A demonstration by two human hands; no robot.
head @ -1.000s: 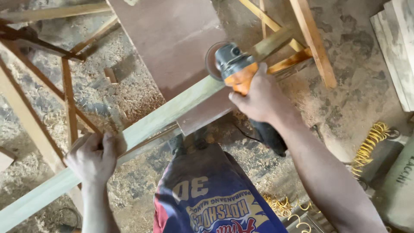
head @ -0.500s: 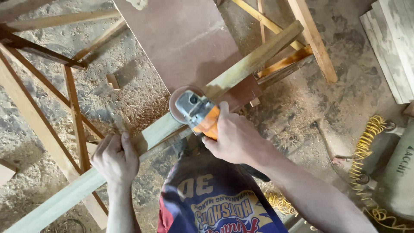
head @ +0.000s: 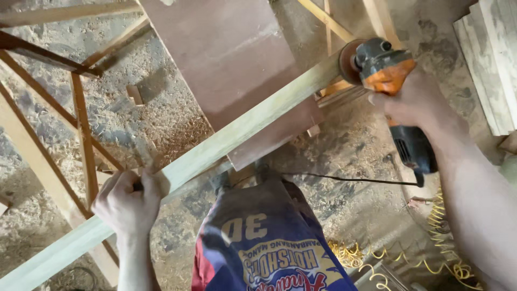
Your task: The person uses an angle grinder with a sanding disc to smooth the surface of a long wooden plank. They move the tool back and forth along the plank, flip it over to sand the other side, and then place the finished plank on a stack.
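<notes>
Head view: a long pale wooden plank (head: pixel 231 137) ran diagonally from 7 o'clock up to 2 o'clock. Left hand (head: pixel 129 202), at 8 o'clock, was closed around the plank's near edge, fingers curled over it. Right hand (head: pixel 414 102), at 2 o'clock, was wrapped tight around an orange-and-black angle grinder (head: pixel 396 89), its disc touching the plank's upper end. The grinder's black cord (head: pixel 344 179) trailed left toward centre. A reddish-brown board (head: pixel 231 64) lay under the plank at 12 o'clock. Sawdust floor (head: pixel 161 124) all around; a wooden frame (head: pixel 81 129) at 9 o'clock, a coiled yellow hose (head: pixel 431 258) at 5 o'clock, stacked planks (head: pixel 493 59) at 3 o'clock.
</notes>
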